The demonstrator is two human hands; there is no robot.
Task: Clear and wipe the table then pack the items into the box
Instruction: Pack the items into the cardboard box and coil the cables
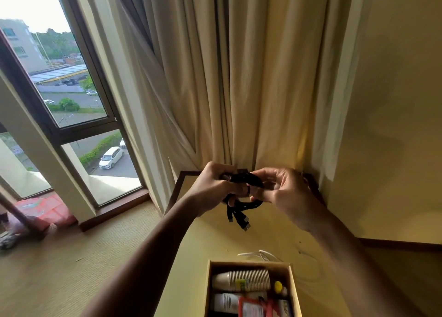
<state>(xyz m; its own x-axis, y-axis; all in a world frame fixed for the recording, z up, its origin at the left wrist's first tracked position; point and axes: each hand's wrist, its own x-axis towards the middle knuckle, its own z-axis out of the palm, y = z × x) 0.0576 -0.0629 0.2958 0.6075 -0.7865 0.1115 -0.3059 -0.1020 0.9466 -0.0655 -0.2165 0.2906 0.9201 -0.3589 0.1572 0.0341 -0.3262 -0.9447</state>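
While both arms reach out over the far end of the table [191,257], the left hand [212,185] and the right hand [284,190] meet in the air around a coiled black cable [244,185] — the bundle is held clear above the tabletop, close to the cream curtain [239,77] in the corner. The left hand is closed round the coil's left side; the right hand pinches its right side with thumb and fingertips, the other fingers loosely curled. The coil lies roughly crosswise between the two hands, while its loose ends hang downward, tilted a little toward the right, and finish in small plugs [245,225] that point at the table. Nearer the person sits an open cardboard box [293,290] on the same table, its long axis running away from the viewer. Inside it a stack of paper cups [241,279] lies on its side, rims to the right, with a white tube [226,302], a red packet [251,308] and something yellow-capped [278,286] beside it. Just beyond the box's far wall a white cable [260,254] rests on the tabletop.
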